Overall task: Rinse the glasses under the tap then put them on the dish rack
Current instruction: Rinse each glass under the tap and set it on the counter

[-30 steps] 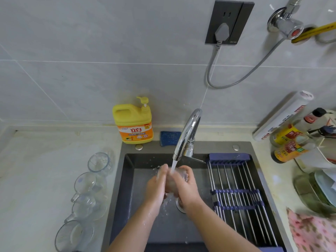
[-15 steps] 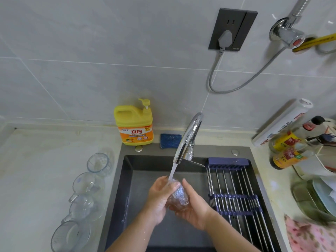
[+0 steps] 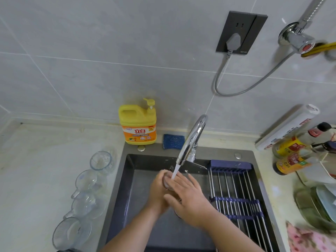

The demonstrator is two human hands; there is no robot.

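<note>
Water [image 3: 175, 172] from the tap [image 3: 193, 136] now hits the glass [image 3: 166, 180] over the sink [image 3: 134, 188], left hand [image 3: 157, 191] curled round it, right hand [image 3: 190, 201] newly rolled flat on top; rinsing continues, dish rack [image 3: 236, 199] waiting.

Single head cam, looking fwd and down from close above sink [image 3: 131, 179], wall tiles up top.
</note>
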